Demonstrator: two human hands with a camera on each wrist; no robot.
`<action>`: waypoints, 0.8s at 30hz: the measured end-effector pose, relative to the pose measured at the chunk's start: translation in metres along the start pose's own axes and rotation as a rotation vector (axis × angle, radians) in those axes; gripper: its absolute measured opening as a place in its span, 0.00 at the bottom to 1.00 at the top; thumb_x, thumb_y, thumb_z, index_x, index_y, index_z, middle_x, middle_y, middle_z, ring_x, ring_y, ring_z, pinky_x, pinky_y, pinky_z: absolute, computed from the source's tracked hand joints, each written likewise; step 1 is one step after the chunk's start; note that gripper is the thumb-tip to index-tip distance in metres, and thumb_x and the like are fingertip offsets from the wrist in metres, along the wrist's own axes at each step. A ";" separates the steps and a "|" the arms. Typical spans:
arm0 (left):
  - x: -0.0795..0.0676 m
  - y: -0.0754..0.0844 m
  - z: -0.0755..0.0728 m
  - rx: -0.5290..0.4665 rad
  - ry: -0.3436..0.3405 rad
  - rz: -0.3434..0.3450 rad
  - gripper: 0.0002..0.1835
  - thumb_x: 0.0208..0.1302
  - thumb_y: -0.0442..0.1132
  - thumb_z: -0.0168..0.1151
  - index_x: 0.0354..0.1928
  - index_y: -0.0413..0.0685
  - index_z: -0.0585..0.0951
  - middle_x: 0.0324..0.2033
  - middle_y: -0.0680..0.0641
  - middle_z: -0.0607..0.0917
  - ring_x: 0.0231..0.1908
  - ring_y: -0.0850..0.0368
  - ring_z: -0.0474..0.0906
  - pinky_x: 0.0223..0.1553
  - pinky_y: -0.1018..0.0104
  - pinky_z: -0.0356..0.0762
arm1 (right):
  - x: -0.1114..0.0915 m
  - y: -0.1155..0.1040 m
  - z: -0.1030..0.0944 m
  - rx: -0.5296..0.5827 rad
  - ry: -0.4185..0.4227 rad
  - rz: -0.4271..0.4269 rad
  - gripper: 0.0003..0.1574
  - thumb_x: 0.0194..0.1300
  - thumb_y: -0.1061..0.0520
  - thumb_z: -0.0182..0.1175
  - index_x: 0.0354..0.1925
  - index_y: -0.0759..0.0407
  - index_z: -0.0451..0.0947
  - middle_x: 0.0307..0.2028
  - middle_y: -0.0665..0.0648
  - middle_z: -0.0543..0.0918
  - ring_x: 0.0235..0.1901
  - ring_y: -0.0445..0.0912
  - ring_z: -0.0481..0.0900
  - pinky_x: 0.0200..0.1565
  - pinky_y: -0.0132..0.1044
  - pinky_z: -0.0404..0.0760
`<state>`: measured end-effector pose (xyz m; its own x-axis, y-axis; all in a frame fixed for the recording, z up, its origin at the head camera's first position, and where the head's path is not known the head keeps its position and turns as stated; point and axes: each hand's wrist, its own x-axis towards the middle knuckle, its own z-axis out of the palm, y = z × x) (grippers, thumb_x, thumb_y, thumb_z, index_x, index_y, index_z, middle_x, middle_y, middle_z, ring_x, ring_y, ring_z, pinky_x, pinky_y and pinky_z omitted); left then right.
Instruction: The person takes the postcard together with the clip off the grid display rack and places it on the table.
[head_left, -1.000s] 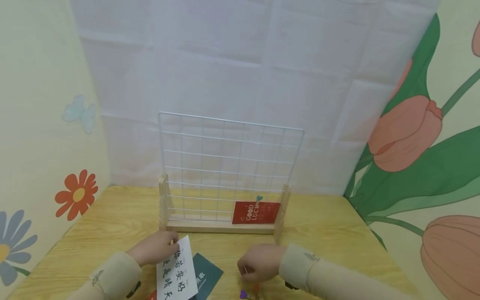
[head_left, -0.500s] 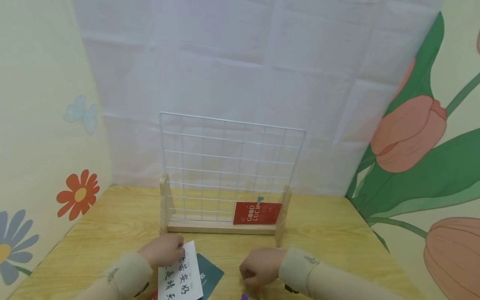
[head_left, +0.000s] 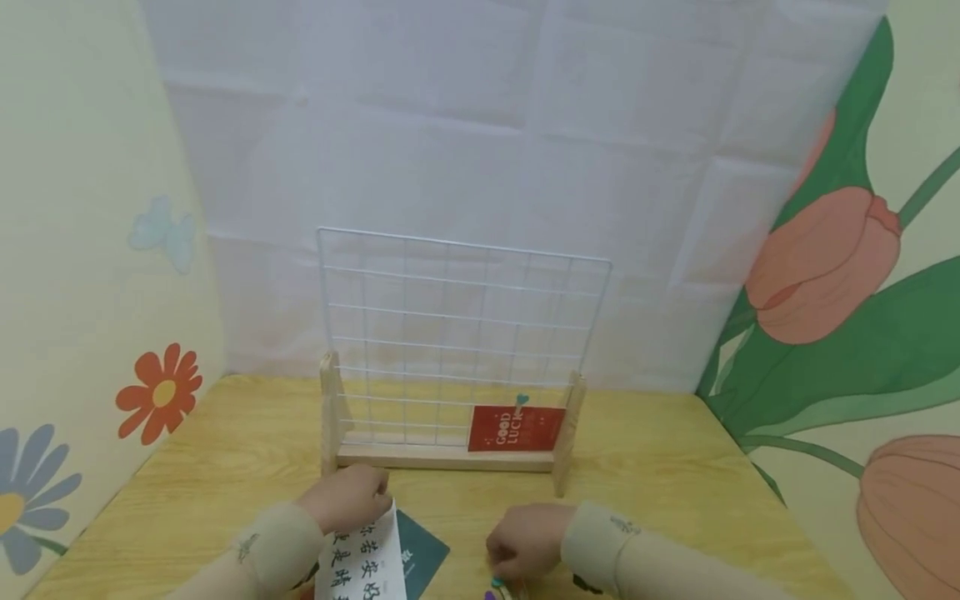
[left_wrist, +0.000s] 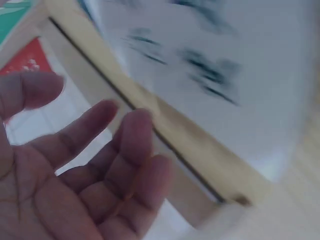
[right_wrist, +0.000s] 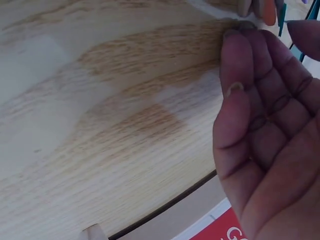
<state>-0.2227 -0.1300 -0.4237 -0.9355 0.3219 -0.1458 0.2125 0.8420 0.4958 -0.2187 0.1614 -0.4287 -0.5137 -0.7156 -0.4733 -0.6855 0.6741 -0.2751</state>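
My left hand (head_left: 348, 497), its fingers loosely curled, is over the upper left part of a white card (head_left: 371, 554) with black handwritten characters. In the left wrist view the thumb stands apart from the fingers (left_wrist: 137, 132), with nothing between them, and the card (left_wrist: 200, 70) lies beyond. Under the white card, a dark green card (head_left: 423, 550) sticks out to the right. My right hand (head_left: 528, 537) reaches down to several small coloured clips (head_left: 497, 593) at the bottom of the head view. In the right wrist view its fingertips are right at an orange clip (right_wrist: 269, 12), thumb apart.
Behind the hands stands a white wire grid (head_left: 465, 312) in a wooden stand (head_left: 450, 457). A teal heart clip (head_left: 522, 401) sits at the top of a red "GOOD LUCK" card (head_left: 517, 429) at the grid's lower right. The wood-grain table (head_left: 645, 467) extends on both sides.
My left hand has moved right over the white card, which has shifted slightly right and nearer. The right hand has moved slightly right and lower, and a teal clip now shows beneath it.
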 end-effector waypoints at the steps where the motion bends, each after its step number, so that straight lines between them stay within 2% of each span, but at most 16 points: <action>1: 0.002 0.004 -0.001 -0.018 0.007 0.021 0.07 0.69 0.38 0.62 0.40 0.41 0.82 0.29 0.50 0.81 0.26 0.56 0.76 0.31 0.54 0.79 | 0.000 0.001 -0.001 0.008 0.005 -0.004 0.08 0.75 0.51 0.61 0.34 0.46 0.80 0.25 0.38 0.76 0.23 0.34 0.71 0.28 0.27 0.74; 4: 0.009 0.014 -0.003 -0.065 0.050 0.094 0.11 0.70 0.38 0.61 0.46 0.37 0.82 0.32 0.50 0.82 0.29 0.56 0.76 0.33 0.54 0.79 | -0.002 0.002 -0.005 0.020 0.035 -0.021 0.08 0.75 0.52 0.61 0.35 0.47 0.81 0.25 0.38 0.77 0.24 0.33 0.71 0.29 0.27 0.74; 7: 0.016 0.022 -0.003 -0.124 0.097 0.128 0.10 0.71 0.36 0.60 0.47 0.37 0.82 0.34 0.49 0.83 0.32 0.55 0.78 0.35 0.53 0.80 | -0.004 0.002 -0.011 0.018 0.099 -0.011 0.07 0.74 0.54 0.62 0.35 0.48 0.81 0.26 0.38 0.77 0.24 0.33 0.72 0.30 0.27 0.74; 10: 0.020 0.028 -0.002 -0.147 0.135 0.117 0.11 0.71 0.36 0.62 0.50 0.37 0.81 0.36 0.48 0.84 0.35 0.55 0.79 0.38 0.53 0.82 | -0.004 0.003 -0.016 -0.027 0.181 0.008 0.07 0.74 0.56 0.62 0.34 0.48 0.80 0.26 0.39 0.76 0.25 0.33 0.72 0.31 0.27 0.74; 15: 0.028 0.039 0.001 -0.160 0.163 0.085 0.15 0.71 0.39 0.64 0.53 0.38 0.80 0.34 0.47 0.83 0.31 0.56 0.78 0.33 0.57 0.80 | -0.002 0.005 -0.024 -0.060 0.295 0.044 0.07 0.73 0.54 0.64 0.34 0.47 0.80 0.26 0.38 0.76 0.26 0.33 0.73 0.32 0.27 0.75; 24: 0.044 0.052 0.007 -0.204 0.199 0.084 0.23 0.72 0.42 0.63 0.61 0.33 0.75 0.39 0.43 0.83 0.34 0.53 0.79 0.35 0.53 0.81 | -0.001 0.006 -0.048 -0.126 0.606 0.121 0.05 0.73 0.52 0.65 0.38 0.50 0.84 0.31 0.42 0.83 0.30 0.35 0.78 0.34 0.32 0.80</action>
<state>-0.2507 -0.0696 -0.4100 -0.9581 0.2792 0.0638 0.2496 0.7049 0.6640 -0.2469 0.1578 -0.3896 -0.7675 -0.6369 0.0735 -0.6405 0.7567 -0.1314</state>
